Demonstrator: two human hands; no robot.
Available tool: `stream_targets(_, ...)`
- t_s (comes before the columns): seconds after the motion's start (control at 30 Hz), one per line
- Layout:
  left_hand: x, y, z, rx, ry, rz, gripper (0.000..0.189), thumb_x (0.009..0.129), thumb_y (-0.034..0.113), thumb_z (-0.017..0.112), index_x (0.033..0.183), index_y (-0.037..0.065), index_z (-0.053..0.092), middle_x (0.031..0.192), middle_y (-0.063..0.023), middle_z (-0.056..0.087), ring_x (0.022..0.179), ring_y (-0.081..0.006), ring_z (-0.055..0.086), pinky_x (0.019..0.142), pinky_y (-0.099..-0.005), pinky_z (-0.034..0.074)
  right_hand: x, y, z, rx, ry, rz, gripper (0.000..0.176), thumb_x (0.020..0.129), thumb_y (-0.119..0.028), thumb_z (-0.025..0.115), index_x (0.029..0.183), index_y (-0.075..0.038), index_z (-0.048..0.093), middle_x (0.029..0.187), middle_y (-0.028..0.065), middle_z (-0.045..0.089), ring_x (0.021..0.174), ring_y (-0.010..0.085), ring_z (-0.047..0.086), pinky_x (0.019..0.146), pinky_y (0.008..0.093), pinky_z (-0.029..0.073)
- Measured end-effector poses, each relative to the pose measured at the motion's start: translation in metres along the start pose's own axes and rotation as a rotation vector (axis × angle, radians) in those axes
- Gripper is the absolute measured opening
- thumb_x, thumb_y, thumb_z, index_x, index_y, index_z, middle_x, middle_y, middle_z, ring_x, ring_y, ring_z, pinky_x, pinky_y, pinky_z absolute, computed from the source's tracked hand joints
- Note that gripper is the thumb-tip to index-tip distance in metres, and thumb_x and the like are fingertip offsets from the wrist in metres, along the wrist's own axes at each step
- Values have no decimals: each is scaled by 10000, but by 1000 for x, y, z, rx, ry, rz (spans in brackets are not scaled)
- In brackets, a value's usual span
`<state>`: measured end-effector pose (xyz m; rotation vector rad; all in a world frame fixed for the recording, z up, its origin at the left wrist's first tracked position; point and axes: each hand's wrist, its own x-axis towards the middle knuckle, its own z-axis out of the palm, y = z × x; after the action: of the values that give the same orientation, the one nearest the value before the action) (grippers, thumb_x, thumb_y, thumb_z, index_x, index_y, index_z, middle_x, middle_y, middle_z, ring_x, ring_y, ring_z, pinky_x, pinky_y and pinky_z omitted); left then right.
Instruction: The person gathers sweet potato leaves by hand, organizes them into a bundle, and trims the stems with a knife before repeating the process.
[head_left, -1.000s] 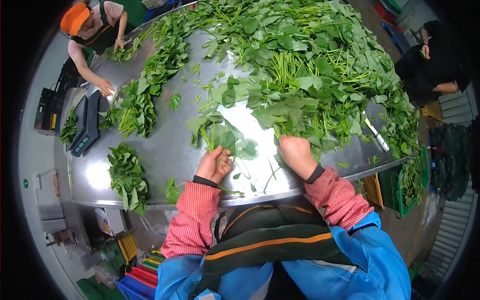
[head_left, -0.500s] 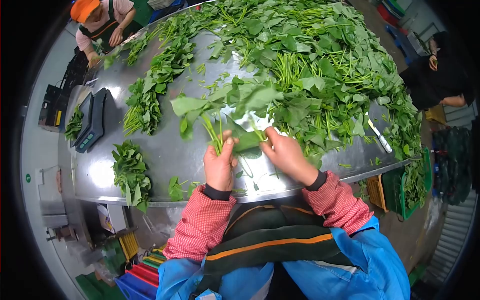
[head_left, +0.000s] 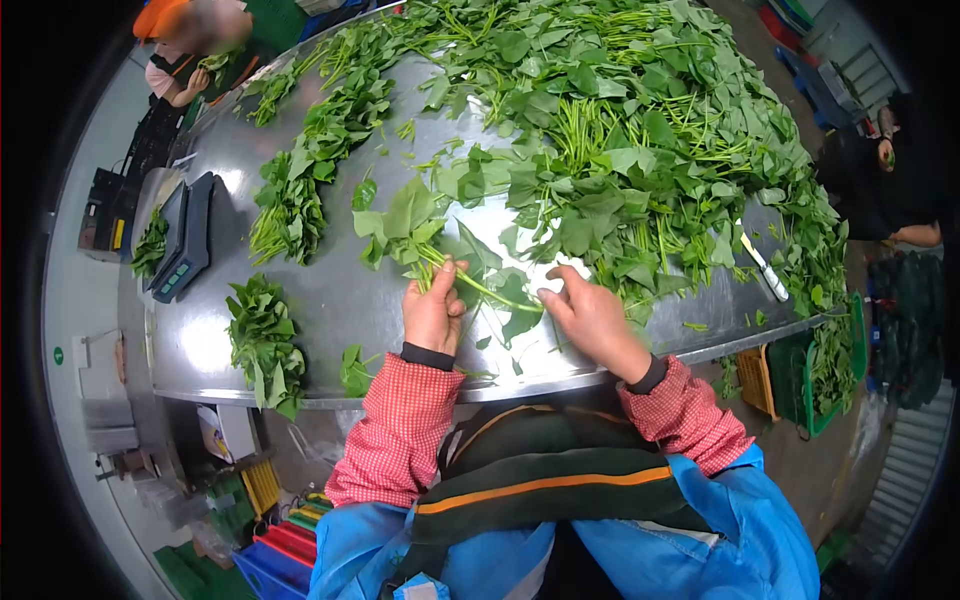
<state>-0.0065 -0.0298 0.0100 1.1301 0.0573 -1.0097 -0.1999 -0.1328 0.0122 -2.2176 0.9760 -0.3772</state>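
Note:
A small bunch of leafy green stems (head_left: 410,225) is pinched in my left hand (head_left: 432,315), leaves pointing up and away. One long stem (head_left: 490,291) runs from that grip across to the right, its end close by the thumb of my right hand (head_left: 595,322). The thumb and forefinger of that hand are apart, and it is open. Beneath both hands, loose leaves (head_left: 520,322) lie on the shiny metal table (head_left: 355,300). The big heap of leafy greens (head_left: 640,150) begins just beyond my right hand.
Left of me lie a bundle of greens (head_left: 265,345) and a longer row of bundles (head_left: 290,210). A digital scale (head_left: 185,240) stands at the table's left side. A white-bladed knife (head_left: 765,268) lies at the right. One co-worker (head_left: 200,60) is at far left, another person (head_left: 880,170) at right.
My right hand has moved slightly right and down, its fingers parting; the leaf that was by it is gone from there. The bunch in my left hand has tilted. The far-left co-worker's hand has risen.

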Motion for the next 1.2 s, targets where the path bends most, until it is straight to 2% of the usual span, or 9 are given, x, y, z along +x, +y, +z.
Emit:
stream_targets(0.23,-19,-31,12,126,-5,-93,193,950,214,552,1065,60,566,920,-41,648,623,-48,463,605,-207,414,-2,-2,51,467,-214,95,326,869,-389,592,971,-81,619,675,122,620,612,285,611,554,384,457)
stream_targets(0.4,-20,-70,-18,73,8,-110,198,977,253,492,1021,67,543,868,-37,603,735,-131,560,632,-268,479,-15,-18,40,-90,-246,-178,311,887,-388,566,963,-91,622,630,135,613,581,348,609,519,455,464)
stream_targets(0.57,-3,-12,-34,53,76,60,150,989,218,457,979,75,502,836,-47,572,724,-162,574,694,-332,537,-28,-7,8,32,-373,-191,326,884,-408,563,879,-82,584,668,132,615,619,342,615,523,449,459)
stream_targets(0.73,1,-26,-49,31,-219,-367,196,979,188,473,1113,54,524,827,-37,569,737,-156,564,726,-330,529,0,38,3,-309,124,-135,241,859,-315,576,841,-75,582,708,111,625,625,314,629,509,389,475)
stream_targets(0.87,13,-38,-30,-290,-358,-606,269,959,218,519,1157,35,531,810,-28,567,739,-150,553,715,-304,518,17,74,21,-711,12,-62,158,821,-203,590,792,-47,598,690,119,628,647,278,651,509,360,482)
stream_targets(0.93,25,-46,-27,-421,-277,-735,260,961,274,522,1069,38,540,699,4,509,640,-111,496,597,-236,485,23,61,4,-344,31,-30,165,831,-185,583,785,-27,590,669,119,620,614,241,631,512,331,468)
stream_targets(1.03,25,-47,-23,-375,-565,-704,238,968,303,510,948,66,525,603,41,405,540,-63,393,493,-190,403,39,54,-16,442,-81,158,201,852,-180,589,780,6,571,613,52,548,556,121,492,513,280,396)
stream_targets(1.1,5,-22,-5,-255,-433,-476,244,973,307,506,868,87,498,572,63,326,482,-41,310,454,-186,335,44,34,-29,741,-119,303,230,858,-197,602,776,14,564,606,23,504,560,96,430,514,278,370)
stream_targets(1.2,-16,2,8,-33,-194,-117,220,963,282,532,941,64,535,588,59,341,473,-41,309,453,-200,320,50,25,-26,597,-98,172,242,867,-199,593,773,22,567,609,21,500,573,92,447,517,289,375)
